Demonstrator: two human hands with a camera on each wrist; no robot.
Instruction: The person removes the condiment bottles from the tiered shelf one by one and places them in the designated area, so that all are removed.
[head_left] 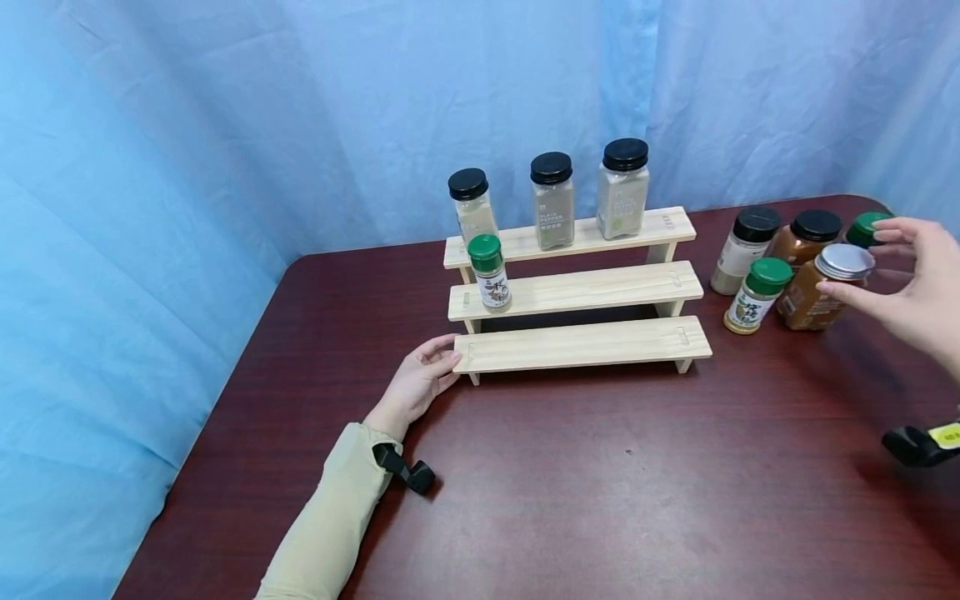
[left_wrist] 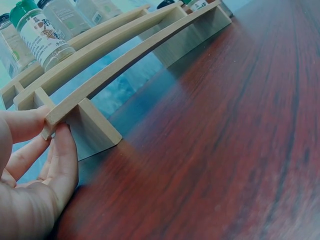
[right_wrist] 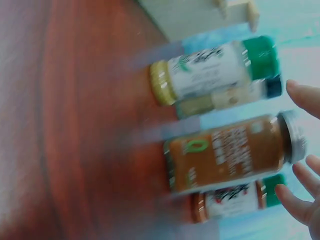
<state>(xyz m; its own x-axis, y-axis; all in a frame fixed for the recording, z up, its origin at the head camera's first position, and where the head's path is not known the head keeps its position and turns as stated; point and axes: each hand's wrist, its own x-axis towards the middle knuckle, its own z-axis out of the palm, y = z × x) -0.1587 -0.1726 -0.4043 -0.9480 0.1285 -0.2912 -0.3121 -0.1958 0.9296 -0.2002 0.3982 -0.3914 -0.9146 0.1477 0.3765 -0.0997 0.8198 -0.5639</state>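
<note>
My left hand pinches the left end of the lowest board of a three-tier wooden rack; in the left wrist view the thumb lies on top and fingers curl underneath. At the right, my right hand is spread beside a brown-filled jar with a silver lid, thumb and fingers around lid height. In the right wrist view its fingertips are near the lid of that jar. A small green-capped spice bottle stands just left of the jar.
Three black-lidded jars, including a black pepper jar, stand on the top tier. One green-capped bottle is on the middle tier's left end. Behind the silver-lidded jar are two black-capped jars and another green cap. Blue curtains border the dark red table.
</note>
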